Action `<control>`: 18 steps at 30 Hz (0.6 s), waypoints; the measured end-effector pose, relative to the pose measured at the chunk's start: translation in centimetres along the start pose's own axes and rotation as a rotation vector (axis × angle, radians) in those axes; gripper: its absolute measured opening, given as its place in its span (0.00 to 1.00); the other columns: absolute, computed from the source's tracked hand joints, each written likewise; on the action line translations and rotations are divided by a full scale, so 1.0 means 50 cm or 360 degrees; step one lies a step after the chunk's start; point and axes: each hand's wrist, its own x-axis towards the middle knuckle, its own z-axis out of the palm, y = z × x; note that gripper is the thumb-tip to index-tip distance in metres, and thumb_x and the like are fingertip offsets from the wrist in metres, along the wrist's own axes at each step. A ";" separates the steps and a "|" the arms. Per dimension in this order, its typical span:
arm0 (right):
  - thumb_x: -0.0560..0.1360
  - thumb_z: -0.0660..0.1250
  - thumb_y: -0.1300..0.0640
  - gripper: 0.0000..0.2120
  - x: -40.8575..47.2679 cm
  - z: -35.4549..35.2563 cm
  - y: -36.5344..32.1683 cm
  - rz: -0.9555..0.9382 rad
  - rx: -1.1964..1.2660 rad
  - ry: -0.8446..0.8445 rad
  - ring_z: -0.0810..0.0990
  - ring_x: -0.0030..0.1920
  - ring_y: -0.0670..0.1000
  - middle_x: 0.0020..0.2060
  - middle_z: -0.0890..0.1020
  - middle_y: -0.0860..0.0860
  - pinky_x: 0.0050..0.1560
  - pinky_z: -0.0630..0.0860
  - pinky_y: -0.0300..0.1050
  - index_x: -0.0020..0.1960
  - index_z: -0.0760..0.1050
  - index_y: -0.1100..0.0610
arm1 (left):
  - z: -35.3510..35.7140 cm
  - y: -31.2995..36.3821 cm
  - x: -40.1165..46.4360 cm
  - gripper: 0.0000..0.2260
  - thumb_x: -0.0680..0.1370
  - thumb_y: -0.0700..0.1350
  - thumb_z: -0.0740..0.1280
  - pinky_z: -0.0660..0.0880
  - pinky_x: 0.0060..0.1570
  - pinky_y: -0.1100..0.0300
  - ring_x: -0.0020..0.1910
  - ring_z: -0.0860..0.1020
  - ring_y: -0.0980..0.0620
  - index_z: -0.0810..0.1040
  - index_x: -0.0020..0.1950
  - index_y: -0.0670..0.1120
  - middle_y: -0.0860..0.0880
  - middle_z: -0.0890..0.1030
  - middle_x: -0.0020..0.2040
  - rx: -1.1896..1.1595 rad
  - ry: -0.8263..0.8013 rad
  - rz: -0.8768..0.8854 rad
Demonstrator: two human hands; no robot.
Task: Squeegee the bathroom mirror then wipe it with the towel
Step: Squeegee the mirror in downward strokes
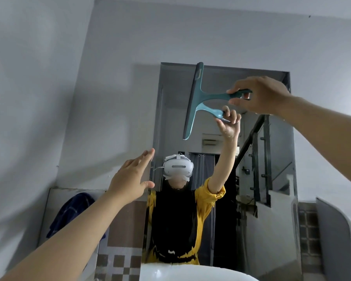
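The tall bathroom mirror (272, 159) hangs on the wall ahead and reflects a person in a yellow top raising an arm. My right hand (259, 96) grips the handle of a teal squeegee (199, 94) high on the glass. Its blade stands nearly upright against the mirror's upper left part, and its reflection shows beside it. My left hand (132, 177) reaches up with straight fingers at the mirror's left edge and holds nothing. A dark blue checked towel (71, 213) hangs on the wall at lower left.
A white basin (190, 272) curves along the bottom edge below the mirror. Brown and white checked tiles (118, 262) cover the lower wall. A white rounded fixture (340, 240) juts in at lower right. Grey walls meet in a corner on the left.
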 end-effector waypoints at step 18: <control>0.74 0.69 0.46 0.10 -0.115 -0.059 0.151 0.0365 0.0031 0.0040 0.76 0.42 0.55 0.42 0.81 0.49 0.41 0.72 0.47 0.54 0.79 0.44 | 0.005 0.009 0.001 0.44 0.72 0.49 0.72 0.73 0.61 0.47 0.72 0.62 0.44 0.43 0.76 0.56 0.53 0.56 0.77 0.0027 0.0028 -0.0039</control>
